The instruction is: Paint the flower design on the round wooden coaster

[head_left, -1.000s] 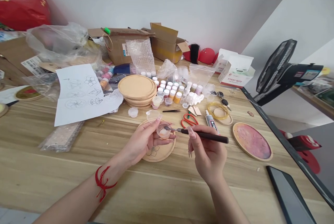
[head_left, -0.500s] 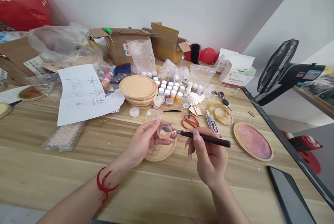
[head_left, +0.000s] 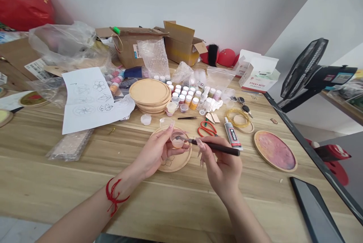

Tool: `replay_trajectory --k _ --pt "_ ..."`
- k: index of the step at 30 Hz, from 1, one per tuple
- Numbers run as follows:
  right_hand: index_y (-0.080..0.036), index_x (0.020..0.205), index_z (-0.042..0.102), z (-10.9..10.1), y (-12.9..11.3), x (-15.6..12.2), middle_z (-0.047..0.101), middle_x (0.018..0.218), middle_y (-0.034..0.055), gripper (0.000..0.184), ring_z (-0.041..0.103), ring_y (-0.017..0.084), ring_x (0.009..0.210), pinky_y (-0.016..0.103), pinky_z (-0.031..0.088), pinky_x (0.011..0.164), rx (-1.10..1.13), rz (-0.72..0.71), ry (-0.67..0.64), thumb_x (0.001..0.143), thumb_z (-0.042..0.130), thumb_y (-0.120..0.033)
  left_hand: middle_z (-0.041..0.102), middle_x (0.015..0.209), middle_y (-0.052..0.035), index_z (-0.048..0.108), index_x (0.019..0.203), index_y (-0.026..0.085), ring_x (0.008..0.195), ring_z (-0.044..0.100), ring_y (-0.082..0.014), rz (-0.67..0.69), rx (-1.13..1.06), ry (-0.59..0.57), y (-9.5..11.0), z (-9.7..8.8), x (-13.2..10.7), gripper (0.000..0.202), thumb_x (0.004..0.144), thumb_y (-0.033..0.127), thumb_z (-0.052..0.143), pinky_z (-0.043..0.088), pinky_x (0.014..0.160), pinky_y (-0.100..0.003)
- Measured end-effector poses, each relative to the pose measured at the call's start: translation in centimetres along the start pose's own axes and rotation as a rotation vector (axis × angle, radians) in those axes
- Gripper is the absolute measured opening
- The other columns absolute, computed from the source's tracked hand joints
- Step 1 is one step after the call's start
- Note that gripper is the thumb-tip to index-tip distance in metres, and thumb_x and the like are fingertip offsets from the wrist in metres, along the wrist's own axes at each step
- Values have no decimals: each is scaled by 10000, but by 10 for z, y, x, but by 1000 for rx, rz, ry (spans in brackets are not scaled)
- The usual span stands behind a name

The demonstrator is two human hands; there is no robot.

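My left hand (head_left: 155,145) pinches a small clear plastic cup (head_left: 177,141), tilted toward me, with a little pale orange stuff in its bottom. A clear lid (head_left: 166,122) shows just beyond the fingertips. My right hand (head_left: 222,163) is closed round the black handle of a palette knife (head_left: 217,147), whose metal tip is inside the cup. Beneath the cup lies a round wooden plate (head_left: 177,163) with a flower outline drawn on it, partly covered by my left hand.
Behind stand stacked wooden plates (head_left: 149,91) and several paint jars (head_left: 187,93). Red-handled pliers (head_left: 207,128), tweezers (head_left: 187,118) and a glue tube (head_left: 232,134) lie nearby. A pink painted plate (head_left: 275,150) and a phone (head_left: 314,209) are at right, drawing sheets (head_left: 85,99) at left.
My right hand and the palette knife have moved a little left and down, and the cup has tipped slightly. The knife tip stays in the cup.
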State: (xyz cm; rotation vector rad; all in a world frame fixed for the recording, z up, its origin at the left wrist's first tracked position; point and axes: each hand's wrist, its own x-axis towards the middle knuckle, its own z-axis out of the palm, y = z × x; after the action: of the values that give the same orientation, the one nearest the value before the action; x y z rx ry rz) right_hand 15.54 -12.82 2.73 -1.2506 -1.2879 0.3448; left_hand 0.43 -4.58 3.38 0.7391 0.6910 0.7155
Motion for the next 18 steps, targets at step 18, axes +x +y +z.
replay_trajectory --k 18 --pt "-262 1219 670 4 -2 10 663 1163 74 343 625 123 691 320 593 668 236 426 -281 930 591 -429 686 1282 -52 752 1117 224 1279 573 -268 433 709 124 -10 -6 1 383 944 481 527 395 1135 -417"
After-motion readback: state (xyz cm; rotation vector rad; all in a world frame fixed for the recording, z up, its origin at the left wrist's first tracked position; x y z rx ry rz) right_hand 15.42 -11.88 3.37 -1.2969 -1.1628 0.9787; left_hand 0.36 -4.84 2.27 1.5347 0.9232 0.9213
